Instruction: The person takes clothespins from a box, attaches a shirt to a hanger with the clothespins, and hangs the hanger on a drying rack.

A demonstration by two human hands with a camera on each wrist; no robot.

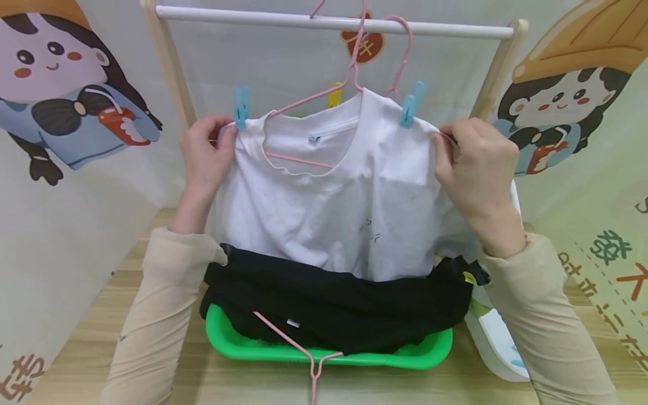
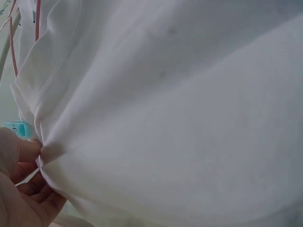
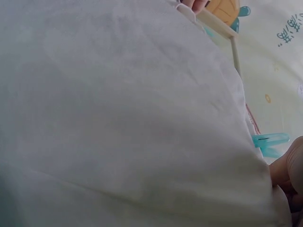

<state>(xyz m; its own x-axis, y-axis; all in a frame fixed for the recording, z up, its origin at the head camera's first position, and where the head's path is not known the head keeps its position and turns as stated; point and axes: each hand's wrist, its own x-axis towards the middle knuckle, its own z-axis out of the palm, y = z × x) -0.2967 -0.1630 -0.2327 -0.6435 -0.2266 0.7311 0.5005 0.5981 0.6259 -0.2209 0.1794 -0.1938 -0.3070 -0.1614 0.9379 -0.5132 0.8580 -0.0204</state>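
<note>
A white T-shirt (image 1: 314, 219) hangs on a pink hanger (image 1: 309, 101) from the rack's white rail. Blue clothespins sit on both shoulders, the left one (image 1: 242, 107) and the right one (image 1: 412, 105). My left hand (image 1: 205, 163) pinches the shirt's left shoulder between thumb and fingers, just outside the clothespin. At the other shoulder my right hand (image 1: 478, 174) pinches the fabric in the same way. The left wrist view shows thumb and fingers gathering the white cloth (image 2: 165, 118). In the right wrist view, cloth covers most of the picture and the hand (image 3: 289, 170) is partly cut off.
Below the shirt, black clothing (image 1: 339, 298) lies over a green basket (image 1: 329, 357), with another pink hanger (image 1: 309, 354) on it. A white container (image 1: 493, 343) stands at the right. A second hanger (image 1: 405, 45) and a yellow clothespin (image 1: 334, 95) are behind the shirt.
</note>
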